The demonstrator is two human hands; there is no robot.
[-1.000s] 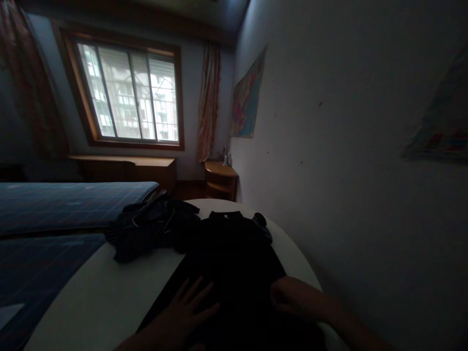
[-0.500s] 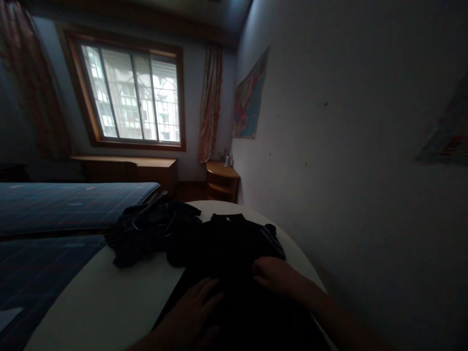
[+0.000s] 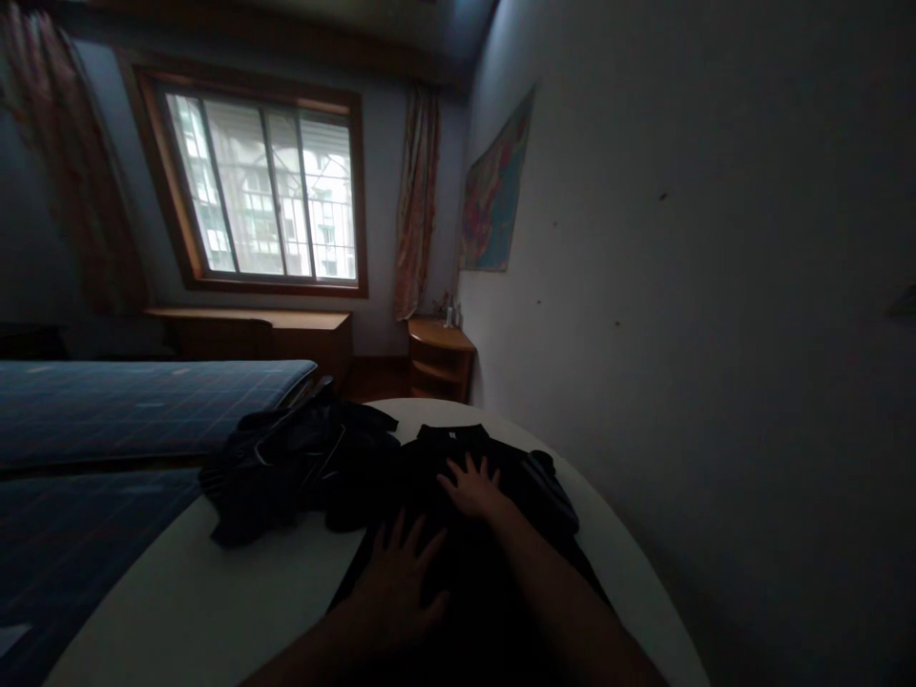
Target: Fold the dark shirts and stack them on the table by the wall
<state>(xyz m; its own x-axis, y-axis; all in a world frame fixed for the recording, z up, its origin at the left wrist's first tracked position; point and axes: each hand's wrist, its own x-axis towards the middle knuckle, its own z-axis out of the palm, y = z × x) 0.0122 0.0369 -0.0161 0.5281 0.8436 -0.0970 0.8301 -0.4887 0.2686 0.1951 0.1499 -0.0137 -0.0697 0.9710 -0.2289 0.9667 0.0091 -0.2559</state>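
Observation:
A black collared shirt (image 3: 458, 544) lies spread over the round white table (image 3: 164, 592), its collar at the far side with a small pale label. My right hand (image 3: 473, 487) rests on the upper part of the shirt just below the collar, fingers spread and holding nothing. Lower down, toward the shirt's left edge, my left hand (image 3: 401, 568) is laid on the cloth with its fingers apart. Striped trim shows on the right sleeve (image 3: 551, 487). The shirt's lower part is too dark to make out.
A crumpled heap of dark clothing (image 3: 286, 458) with pale piping sits at the table's left, against a blue plaid mattress (image 3: 143, 405). A white wall (image 3: 751, 410) runs along the right. Behind stand a wooden desk (image 3: 307, 320) and a corner shelf (image 3: 440, 336).
My right hand has moved forward and left, from the shirt's right side to below the collar, and its curled fingers have spread. My left hand's fingers have fanned out.

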